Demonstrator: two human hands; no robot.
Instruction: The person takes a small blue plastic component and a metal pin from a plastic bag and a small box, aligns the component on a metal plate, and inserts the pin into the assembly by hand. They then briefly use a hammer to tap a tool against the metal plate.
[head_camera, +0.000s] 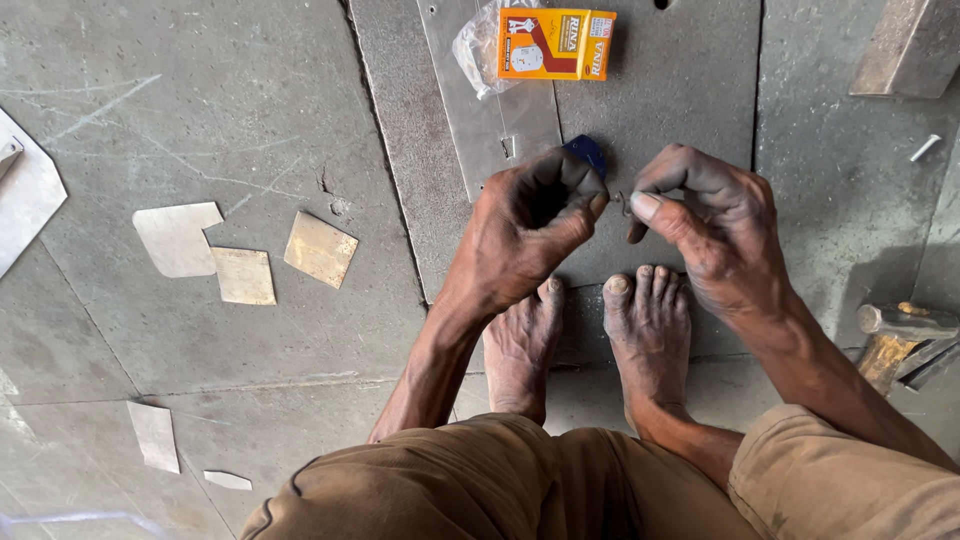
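Left hand (530, 225) is closed round a blue-handled tool (586, 153), right hand (712, 218) pinches a tiny metal bit (620, 203) btwn thumb and forefinger, above the grey floor sheet (690, 90) – bare toes (645, 285) just below. Risk: bit slips from the pinch, drops near feet – prob hard to spot.

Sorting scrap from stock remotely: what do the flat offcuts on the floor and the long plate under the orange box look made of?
The flat offcuts look like thin sheet metal, dull grey to brassy, with straight cut edges and a matte sheen. The long plate looks like bare steel or aluminium: pale, brushed, with a punched slot. The orange box looks like printed cardboard.
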